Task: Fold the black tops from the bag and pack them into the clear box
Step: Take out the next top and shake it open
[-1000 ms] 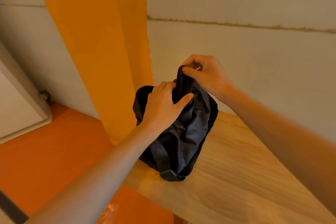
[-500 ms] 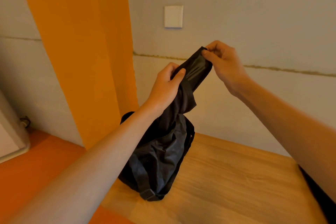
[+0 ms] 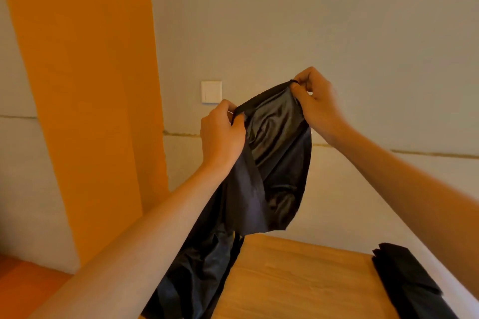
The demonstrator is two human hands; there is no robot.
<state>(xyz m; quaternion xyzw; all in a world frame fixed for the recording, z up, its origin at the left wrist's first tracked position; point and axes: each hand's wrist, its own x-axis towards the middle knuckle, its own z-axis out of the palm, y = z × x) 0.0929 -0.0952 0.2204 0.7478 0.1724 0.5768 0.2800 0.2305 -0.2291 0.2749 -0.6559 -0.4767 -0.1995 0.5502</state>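
The left hand (image 3: 223, 132) sat just left of the frame's centre, its fingers and thumb curled and pinching the upper hem of a black top (image 3: 274, 153); the right hand (image 3: 320, 107), a little higher and right of centre, pinched the same hem at its other end, fingers bent over the cloth; between the two hands the hem ran taut and slanted, rising toward the right; the top hung from that hem in loose, slightly shiny folds, held up in the air in the middle of the frame, in front of the pale wall (image 3: 337, 21); below it, at the lower centre and partly hidden behind the left forearm, the dark bag (image 3: 202, 282) stood slumped on the left end of a wooden table (image 3: 298, 280); whether the top's lowest part touched the bag could not be told; at the lower right a pile of folded black cloth (image 3: 409, 285) lay at the table's right edge; a white switch plate (image 3: 211, 92) sat on the wall just above the left hand; a broad orange strip (image 3: 85, 85) ran down the left of the frame.
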